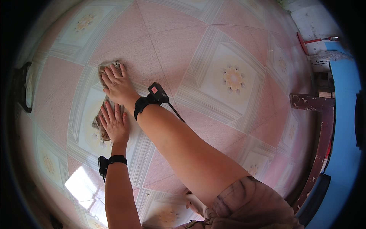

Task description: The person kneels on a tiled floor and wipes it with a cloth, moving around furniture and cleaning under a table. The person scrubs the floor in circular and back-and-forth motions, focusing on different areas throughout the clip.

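Observation:
A bunched brown cloth [98, 124] lies on the tiled floor, left of the middle of the view. My left hand [115, 124] rests flat on its nearer part, with the fingers stretched out and slightly apart. Just beyond, my right hand [119, 87] presses palm down on the farther part of the cloth, its fingers spread. Brown folds show past the fingertips and along the left side of the hands; the rest of the cloth is hidden under them. Each wrist wears a black strap with a small black box.
Pink and white patterned tiles [171, 45] cover the floor around my hands. A dark red-brown frame [322, 126] with chipped paint stands at the right, near a blue surface [345, 114]. At the far left is a dark object [26, 87]. My bare foot [195, 205] shows below.

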The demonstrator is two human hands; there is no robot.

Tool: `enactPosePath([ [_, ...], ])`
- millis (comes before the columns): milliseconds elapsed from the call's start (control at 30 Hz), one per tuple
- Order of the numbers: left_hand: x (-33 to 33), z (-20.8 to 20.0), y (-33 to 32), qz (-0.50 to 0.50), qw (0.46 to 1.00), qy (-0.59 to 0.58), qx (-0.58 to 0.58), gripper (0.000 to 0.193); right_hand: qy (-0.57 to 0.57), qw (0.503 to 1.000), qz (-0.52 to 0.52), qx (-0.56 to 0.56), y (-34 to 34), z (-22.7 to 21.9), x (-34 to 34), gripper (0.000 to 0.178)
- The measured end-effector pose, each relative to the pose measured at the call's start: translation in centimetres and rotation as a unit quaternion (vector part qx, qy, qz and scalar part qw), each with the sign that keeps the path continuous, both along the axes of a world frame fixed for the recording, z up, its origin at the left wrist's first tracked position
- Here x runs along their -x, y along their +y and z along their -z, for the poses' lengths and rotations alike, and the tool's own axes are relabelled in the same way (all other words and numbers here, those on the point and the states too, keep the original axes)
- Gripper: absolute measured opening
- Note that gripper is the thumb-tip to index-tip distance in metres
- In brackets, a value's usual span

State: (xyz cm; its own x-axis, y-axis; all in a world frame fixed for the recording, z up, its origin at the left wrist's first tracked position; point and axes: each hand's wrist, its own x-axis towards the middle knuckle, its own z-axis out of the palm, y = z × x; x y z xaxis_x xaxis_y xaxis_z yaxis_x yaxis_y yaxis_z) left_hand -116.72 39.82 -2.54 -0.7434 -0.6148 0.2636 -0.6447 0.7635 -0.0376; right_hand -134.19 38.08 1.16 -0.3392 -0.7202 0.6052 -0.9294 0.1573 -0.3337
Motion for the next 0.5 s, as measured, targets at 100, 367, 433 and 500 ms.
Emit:
enactPosePath([
  [100, 1.7, -0.8, -0.2, 0.069, 0.997, -0.039, 0.003, 0.06, -0.024, 0.999, 0.036, -0.022, 3.1, -0.2, 2.8, 0.067],
  [367, 2.0, -2.3, 2.7, 0.132, 0.986, -0.088, -0.054, 0.06, -0.015, 0.996, 0.065, -0.061, 9.6, 0.6, 3.7, 0.074],
  [433, 1.3, -2.3, 3.5, 0.13, 0.987, -0.095, -0.028, 0.06, -0.01, 0.998, 0.058, -0.035, 11.0, 1.2, 3.3, 0.075],
  [500, 0.7, -2.4, 4.7, 0.152, 0.983, -0.096, -0.023, 0.06, -0.031, 0.999, 0.029, -0.03, 13.1, 1.7, 2.8, 0.076],
])
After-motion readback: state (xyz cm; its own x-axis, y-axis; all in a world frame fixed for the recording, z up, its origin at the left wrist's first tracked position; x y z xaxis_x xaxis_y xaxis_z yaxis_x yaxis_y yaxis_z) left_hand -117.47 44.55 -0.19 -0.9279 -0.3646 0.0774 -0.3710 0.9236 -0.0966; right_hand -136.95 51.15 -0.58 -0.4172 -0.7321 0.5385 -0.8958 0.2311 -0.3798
